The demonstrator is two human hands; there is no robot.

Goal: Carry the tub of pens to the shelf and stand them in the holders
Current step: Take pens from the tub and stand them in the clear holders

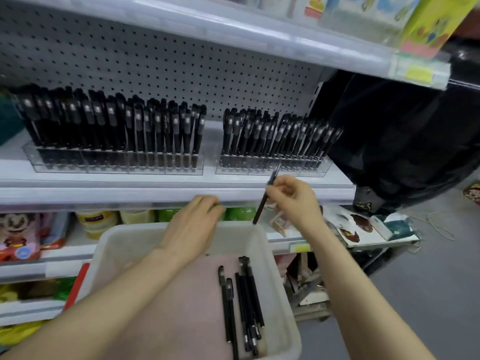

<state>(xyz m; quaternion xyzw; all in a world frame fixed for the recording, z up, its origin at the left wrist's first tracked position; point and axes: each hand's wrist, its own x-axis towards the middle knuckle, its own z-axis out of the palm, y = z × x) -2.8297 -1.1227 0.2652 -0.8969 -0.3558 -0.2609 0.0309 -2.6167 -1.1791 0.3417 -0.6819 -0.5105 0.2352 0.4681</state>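
Note:
A white tub sits low in front of me with several black pens lying along its right side. My left hand rests over the tub's far rim, its fingers curled over the edge. My right hand pinches one black pen, tilted, just below the front of the shelf. Two clear holders stand on that shelf: the left holder and the right holder, both packed with upright black pens.
A perforated back panel rises behind the holders, and an upper shelf overhangs them. Lower shelves hold colourful packaged goods. A dark bag stands to the right of the shelf, with grey floor below it.

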